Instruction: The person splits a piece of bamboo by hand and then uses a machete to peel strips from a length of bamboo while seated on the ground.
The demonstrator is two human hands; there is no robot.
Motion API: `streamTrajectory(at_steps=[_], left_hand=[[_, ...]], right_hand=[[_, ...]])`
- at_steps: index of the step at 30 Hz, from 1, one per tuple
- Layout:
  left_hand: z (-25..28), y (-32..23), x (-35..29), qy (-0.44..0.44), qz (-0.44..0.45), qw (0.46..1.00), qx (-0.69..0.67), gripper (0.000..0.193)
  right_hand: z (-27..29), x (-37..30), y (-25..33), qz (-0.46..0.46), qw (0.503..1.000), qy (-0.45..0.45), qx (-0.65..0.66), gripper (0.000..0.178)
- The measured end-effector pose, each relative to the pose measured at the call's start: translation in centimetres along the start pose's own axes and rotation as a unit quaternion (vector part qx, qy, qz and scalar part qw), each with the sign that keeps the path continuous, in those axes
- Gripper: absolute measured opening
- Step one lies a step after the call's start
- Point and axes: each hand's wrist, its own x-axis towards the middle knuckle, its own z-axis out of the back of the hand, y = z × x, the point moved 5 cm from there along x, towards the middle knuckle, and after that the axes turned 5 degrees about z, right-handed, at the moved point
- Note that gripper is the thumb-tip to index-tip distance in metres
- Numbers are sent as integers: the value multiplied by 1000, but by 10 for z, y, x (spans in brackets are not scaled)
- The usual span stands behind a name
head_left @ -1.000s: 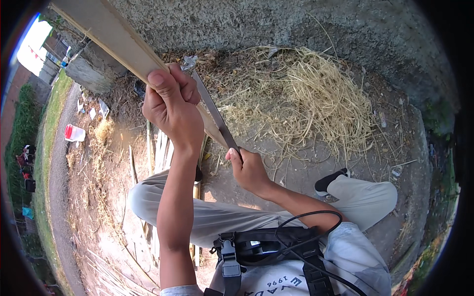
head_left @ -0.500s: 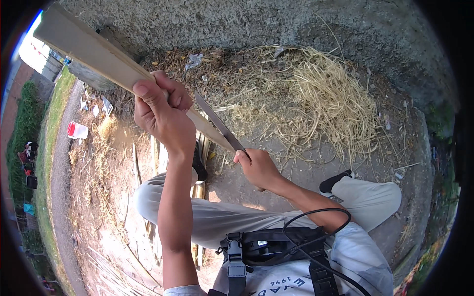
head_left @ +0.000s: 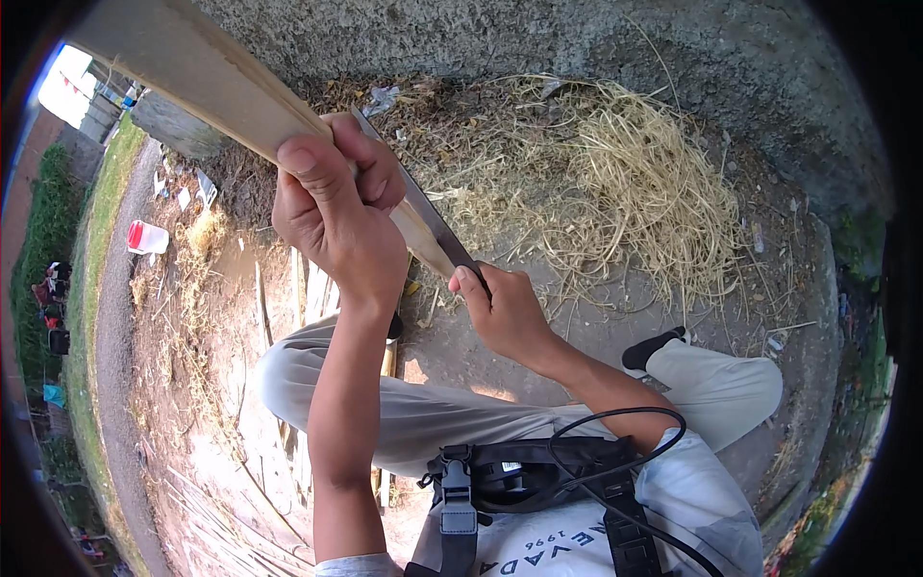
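A long pale strip of wood or split bamboo (head_left: 207,77) slants from the upper left down toward the middle, broad at its far end and narrow at the near one. Partway along, my left hand (head_left: 338,207) is closed around it, thumb on top. My right hand (head_left: 508,313) grips a knife whose handle is mostly hidden in the fist. The dark, straight knife blade (head_left: 433,219) points up and left, lying along the strip's right edge, its upper part close by my left fingers. Whether the edge bites into the strip, I cannot tell.
A heap of straw-like shavings (head_left: 663,183) lies at the right, before a rough grey wall (head_left: 500,43). Pale split strips (head_left: 317,287) lie on the ground by my left knee, thin sticks (head_left: 207,524) at lower left. A white tub with a red lid (head_left: 152,238) is at far left.
The strip and my left hand have shifted right and look larger. My right hand has risen slightly, and the knife blade now lies farther up along the strip, nearer my left fingers.
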Motion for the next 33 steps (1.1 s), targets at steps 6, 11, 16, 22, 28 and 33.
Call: streamTrajectory(at_steps=[6, 11, 16, 22, 28, 33], left_hand=[[6, 0, -6, 33, -19, 999, -6, 44], [3, -3, -6, -15, -20, 1000, -1, 46], [15, -9, -6, 3, -9, 1000, -17, 45], [16, -13, -4, -14, -10, 1000, 10, 53], [16, -13, -9, 63, -2, 998, 5, 53], [14, -16, -10, 72, 4, 996, -43, 52]], right_hand=[[-13, -32, -101, -152, 984, 78, -47, 32], [-12, -14, -29, -33, 999, -23, 22, 26], [-37, -37, -136, -62, 995, -11, -76, 28], [-25, -27, -60, -49, 998, 7, 27, 30], [-39, -53, -150, -177, 983, 37, -33, 27], [-37, -41, -95, -65, 997, -20, 20, 24]])
